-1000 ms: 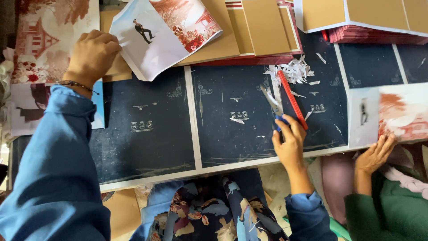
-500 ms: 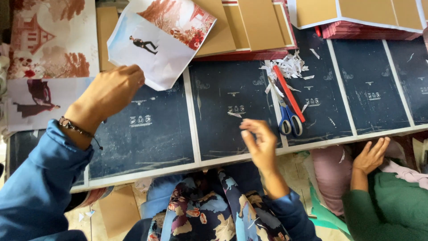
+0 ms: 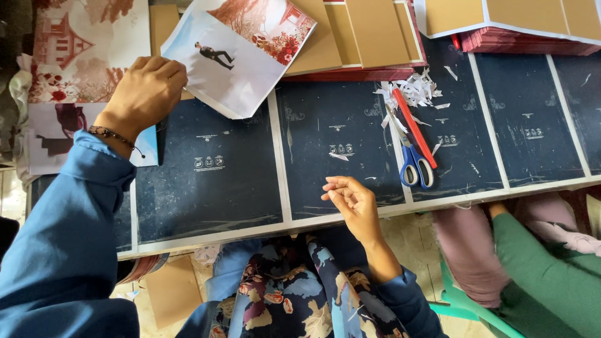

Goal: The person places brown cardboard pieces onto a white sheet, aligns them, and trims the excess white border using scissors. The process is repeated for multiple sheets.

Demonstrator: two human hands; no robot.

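**Left hand on the printed sheet, right hand empty beside the scissors**

The left hand (image 3: 145, 94) is curled over the near-left edge of a printed sheet (image 3: 241, 53) showing a small dark figure on pale blue and red flowers; the fingers are narrowed on the paper's edge, gripping it. The sheet lies tilted, its long axis running away and to the right of that hand.

The right hand (image 3: 350, 201) rests palm-up and loosely open near the front edge of the desk (image 3: 213, 206), holding nothing. The scissors (image 3: 413, 141), with blue handles and a red blade cover, lie just to its right and slightly beyond, handles toward the person, blades pointing away and leftward into a heap of white paper trimmings (image 3: 413, 91). The right hand is far nearer them.

The desk is covered with dark blue printed panels. Beyond them lie stacked tan cards (image 3: 369, 31). A co-worker's green sleeve (image 3: 538, 269) shows at right.
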